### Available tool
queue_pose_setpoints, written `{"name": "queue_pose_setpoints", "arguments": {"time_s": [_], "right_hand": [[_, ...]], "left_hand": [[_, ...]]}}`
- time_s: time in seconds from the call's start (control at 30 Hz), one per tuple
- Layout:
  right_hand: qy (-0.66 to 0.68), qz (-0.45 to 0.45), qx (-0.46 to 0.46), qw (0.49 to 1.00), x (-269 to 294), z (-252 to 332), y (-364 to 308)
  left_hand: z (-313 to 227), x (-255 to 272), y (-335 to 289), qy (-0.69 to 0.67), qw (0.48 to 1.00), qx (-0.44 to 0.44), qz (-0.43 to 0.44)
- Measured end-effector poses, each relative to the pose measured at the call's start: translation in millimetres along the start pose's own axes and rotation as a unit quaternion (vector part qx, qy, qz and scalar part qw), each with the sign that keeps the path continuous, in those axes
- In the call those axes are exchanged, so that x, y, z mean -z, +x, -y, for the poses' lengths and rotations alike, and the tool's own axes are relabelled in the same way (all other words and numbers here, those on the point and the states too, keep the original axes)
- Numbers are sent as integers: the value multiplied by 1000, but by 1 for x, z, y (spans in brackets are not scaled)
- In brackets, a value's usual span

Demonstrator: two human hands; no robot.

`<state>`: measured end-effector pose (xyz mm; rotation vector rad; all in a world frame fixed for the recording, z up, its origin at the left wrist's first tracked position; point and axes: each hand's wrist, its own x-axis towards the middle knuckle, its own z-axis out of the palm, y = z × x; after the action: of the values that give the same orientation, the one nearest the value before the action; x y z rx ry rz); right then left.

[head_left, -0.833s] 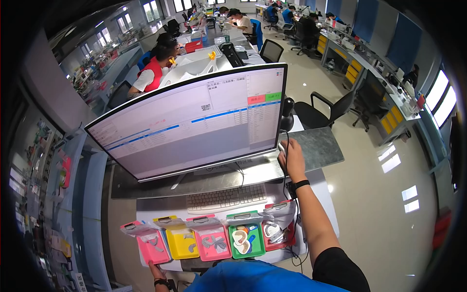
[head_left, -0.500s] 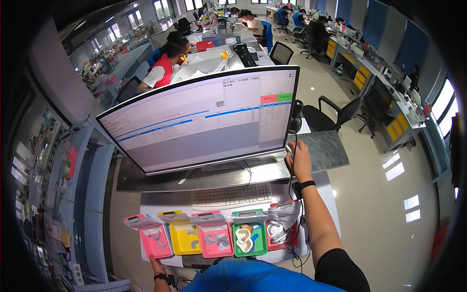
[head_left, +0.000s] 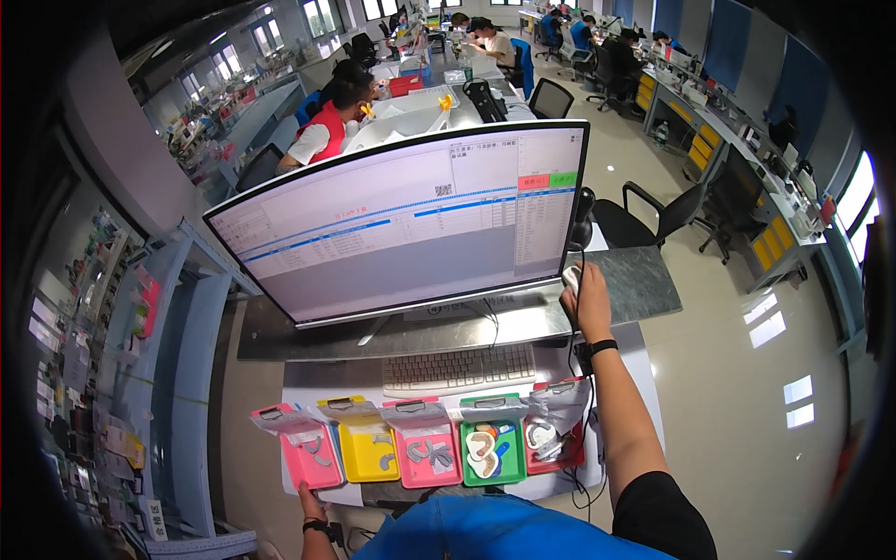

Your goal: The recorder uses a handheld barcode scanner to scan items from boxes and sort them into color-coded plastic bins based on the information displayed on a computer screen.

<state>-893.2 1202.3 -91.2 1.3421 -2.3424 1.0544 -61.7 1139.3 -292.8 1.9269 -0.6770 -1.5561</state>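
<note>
A large monitor (head_left: 401, 233) is standing on a dark shelf (head_left: 644, 289) along the worktop's (head_left: 639, 378) far edge, blocking the view directly behind it. Its screen is showing rows of small text, blue bars, a square code, and a red and a green block. A printed label (head_left: 457, 308) is lying beneath it, partly hidden. At the lower left, a white sign with dark characters (head_left: 156, 520) is hanging on a rack.

The right hand (head_left: 590, 301) is curling over a white mouse (head_left: 571, 276) near the shelf's right end, its fingers bent around it. A black cable (head_left: 581, 322) is running across this hand.

The left hand (head_left: 312, 506) is touching the near edge of the left pink tray (head_left: 308, 478), by the worktop's near left corner; its fingers are partly hidden, so I cannot tell whether it is gripping. That tray is holding grey curved pieces (head_left: 319, 452).

Rightward along the near edge, a yellow tray (head_left: 359, 467), another pink tray (head_left: 429, 479), a green tray (head_left: 495, 479) with dental models (head_left: 482, 454), and a red tray (head_left: 571, 461) are standing in a row, papers clipped behind them. A keyboard (head_left: 459, 370) is lying between trays and shelf. Beyond the monitor, a person in a red vest (head_left: 322, 140) is sitting.
</note>
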Motion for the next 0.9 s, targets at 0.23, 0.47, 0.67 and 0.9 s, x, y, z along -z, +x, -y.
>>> {"name": "queue_pose_setpoints", "arguments": {"time_s": [0.23, 0.47, 0.67, 0.9], "right_hand": [[-15, 9, -5, 1000, -6, -3, -2], [-4, 21, 28, 999, -6, -1, -2], [7, 5, 47, 999, -10, 5, -2], [-10, 2, 77, 997, -10, 0, -3]], "left_hand": [[-9, 7, -20, 1, 1000, -29, 8], [1, 4, -13, -206, 978, -17, -30], [20, -4, 2, -249, 968, -7, -44], [22, -3, 9, -264, 964, -20, -24]]}}
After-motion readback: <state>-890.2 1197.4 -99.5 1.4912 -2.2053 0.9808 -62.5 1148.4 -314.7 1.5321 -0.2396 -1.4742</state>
